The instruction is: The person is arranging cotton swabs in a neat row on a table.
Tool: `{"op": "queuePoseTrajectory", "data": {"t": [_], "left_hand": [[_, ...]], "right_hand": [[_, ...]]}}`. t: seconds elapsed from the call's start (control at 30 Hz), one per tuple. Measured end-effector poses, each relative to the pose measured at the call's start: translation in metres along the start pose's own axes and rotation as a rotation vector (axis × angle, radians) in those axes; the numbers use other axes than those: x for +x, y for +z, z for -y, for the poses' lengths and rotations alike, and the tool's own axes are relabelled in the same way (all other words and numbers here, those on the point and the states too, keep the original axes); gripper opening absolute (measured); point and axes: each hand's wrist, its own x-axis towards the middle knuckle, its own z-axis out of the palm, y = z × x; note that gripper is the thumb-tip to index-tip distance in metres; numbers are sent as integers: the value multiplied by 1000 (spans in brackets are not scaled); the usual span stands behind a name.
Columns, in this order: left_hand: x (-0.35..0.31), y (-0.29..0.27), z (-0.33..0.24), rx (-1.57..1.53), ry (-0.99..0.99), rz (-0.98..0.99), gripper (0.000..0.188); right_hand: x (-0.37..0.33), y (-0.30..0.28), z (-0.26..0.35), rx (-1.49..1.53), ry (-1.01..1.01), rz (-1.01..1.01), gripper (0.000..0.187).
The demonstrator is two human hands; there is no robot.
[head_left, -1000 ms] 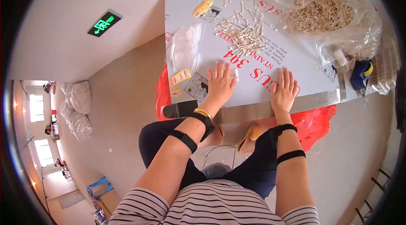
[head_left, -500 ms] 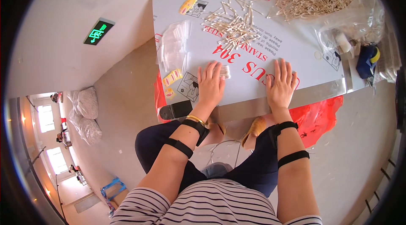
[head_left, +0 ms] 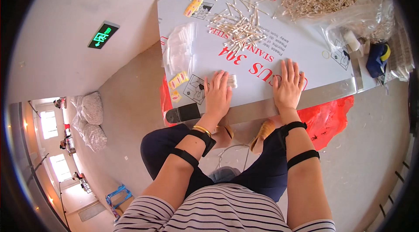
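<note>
While resting the left hand [head_left: 217, 93] palm down on the table [head_left: 315, 67], with fingers straight, touching or just covering the left end of a small neat swab stack [head_left: 232, 81] (leaving unclear which), laying the right hand [head_left: 288, 85] flat with thumb apart from fingers, well clear of the left. Showing a loose swab pile [head_left: 245, 32] beyond both hands, clear sleeves [head_left: 180, 48] and yellow slips [head_left: 178, 80] to the left, and a clear bag of swabs [head_left: 347, 19] at upper right.
</note>
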Motion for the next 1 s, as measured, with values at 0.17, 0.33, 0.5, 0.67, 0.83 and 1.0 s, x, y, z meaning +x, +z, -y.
{"op": "queuePoseTrajectory", "data": {"t": [0.17,0.33,0.5,0.67,0.83,1.0], "left_hand": [[-1,-4,-2,-12,-9,-14,52],[51,-7,-16,-125,1,-103,53],[130,13,-7,-144,87,-184,50],[163,22,-4,-59,-18,-121,43],[159,14,28,-98,17,-30,32],[137,-3,55,-355,83,83,19]], "right_hand": [[1,-1,1,16,-7,-7,61],[-1,-2,-5,9,3,3,61],[1,0,3,15,-15,-9,61],[0,0,-2,5,-4,-10,61],[1,-2,-1,29,-6,-13,60],[0,-2,0,18,-9,-32,60]]}}
